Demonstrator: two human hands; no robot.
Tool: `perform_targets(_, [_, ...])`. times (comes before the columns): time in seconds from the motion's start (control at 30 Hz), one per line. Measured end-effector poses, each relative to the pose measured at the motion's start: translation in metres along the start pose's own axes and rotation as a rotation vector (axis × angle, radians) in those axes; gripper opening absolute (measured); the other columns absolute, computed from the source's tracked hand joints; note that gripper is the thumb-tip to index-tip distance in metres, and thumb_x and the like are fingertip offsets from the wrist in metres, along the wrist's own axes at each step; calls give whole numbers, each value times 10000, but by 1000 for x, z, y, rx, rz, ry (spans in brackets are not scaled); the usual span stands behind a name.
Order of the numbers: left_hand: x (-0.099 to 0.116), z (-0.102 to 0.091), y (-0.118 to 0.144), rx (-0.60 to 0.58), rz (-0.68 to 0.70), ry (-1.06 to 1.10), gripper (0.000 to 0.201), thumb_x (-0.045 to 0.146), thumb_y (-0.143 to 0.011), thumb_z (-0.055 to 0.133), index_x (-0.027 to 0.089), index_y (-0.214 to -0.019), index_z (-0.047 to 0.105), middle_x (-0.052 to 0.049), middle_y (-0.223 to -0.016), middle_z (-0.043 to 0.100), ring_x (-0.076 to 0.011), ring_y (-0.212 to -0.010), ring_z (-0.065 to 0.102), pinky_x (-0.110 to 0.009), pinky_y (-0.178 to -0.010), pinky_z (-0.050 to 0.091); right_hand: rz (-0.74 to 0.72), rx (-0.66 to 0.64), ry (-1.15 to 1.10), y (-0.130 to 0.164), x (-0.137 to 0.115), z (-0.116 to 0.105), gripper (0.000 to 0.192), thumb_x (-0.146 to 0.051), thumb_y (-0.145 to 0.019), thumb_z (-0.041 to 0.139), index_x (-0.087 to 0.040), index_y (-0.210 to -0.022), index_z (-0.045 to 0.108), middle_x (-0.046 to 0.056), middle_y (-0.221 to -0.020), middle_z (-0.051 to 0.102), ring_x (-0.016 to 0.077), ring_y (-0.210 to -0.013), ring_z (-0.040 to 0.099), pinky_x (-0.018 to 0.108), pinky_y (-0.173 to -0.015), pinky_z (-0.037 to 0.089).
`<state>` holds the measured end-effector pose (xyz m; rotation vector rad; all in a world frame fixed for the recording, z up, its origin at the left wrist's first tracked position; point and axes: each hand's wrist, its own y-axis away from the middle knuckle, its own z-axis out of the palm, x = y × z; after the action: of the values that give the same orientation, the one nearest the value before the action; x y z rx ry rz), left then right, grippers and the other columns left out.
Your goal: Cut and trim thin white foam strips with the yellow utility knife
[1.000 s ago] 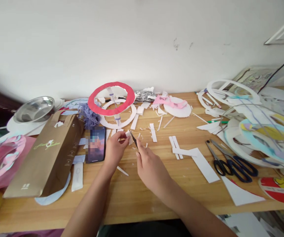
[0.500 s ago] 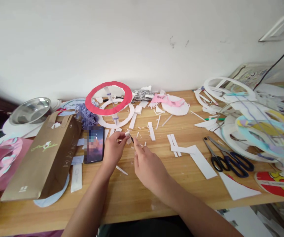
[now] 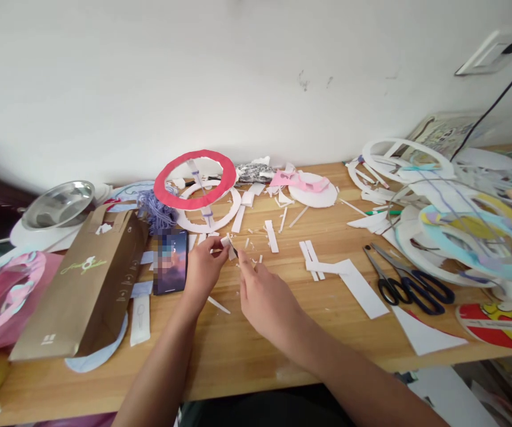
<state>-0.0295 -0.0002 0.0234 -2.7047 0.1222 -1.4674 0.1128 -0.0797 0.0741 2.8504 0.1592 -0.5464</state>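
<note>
Paper scrap (image 3: 226, 242) pinched by left hand (image 3: 205, 267), above table (image 3: 256, 350).

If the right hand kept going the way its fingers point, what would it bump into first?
The right hand points up-left at the small white piece pinched in the left hand, so it would likely meet that first. Beyond it lies the white ring, though depth is unclear.

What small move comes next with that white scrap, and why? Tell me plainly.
Probably close the small dark blade through the white scrap. The left hand pinches the scrap above the table, and the right hand has the blade's tip at its edge.
</note>
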Motion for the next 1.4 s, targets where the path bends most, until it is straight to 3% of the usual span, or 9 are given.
perform_targets(0.83, [8, 2, 1, -6, -14, -29, 129, 271, -783, 647, 179, -861, 693, -14, -793, 722, -145, -719, 681, -217, -660, 544, 42, -8, -13, -10, 9, 30, 615, -149, -916, 369, -139, -1524, 278, 171, -1087, 657, 275, -876, 688, 373, -717, 526])
perform_targets(1.23, [2, 1, 8, 26, 26, -3, 146, 262, -785, 640, 188, -906, 673, -23, -868, 711, -153, -799, 686, -252, -740, 585, 86, -32, 13, 0, 13, 45, 646, -167, -920, 403, -154, -1545, 241, 150, -1012, 671, 274, -822, 695, 356, -677, 526])
perform_targets(1.4, [-8, 1, 5, -32, -15, -40, 134, 252, -789, 624, 188, -901, 662, -27, -869, 718, -163, -825, 689, -263, -758, 580, 103, 13, -44, 10, 10, 42, 647, -171, -941, 393, -175, -1553, 186, 139, -1039, 646, 246, -789, 677, 350, -677, 516])
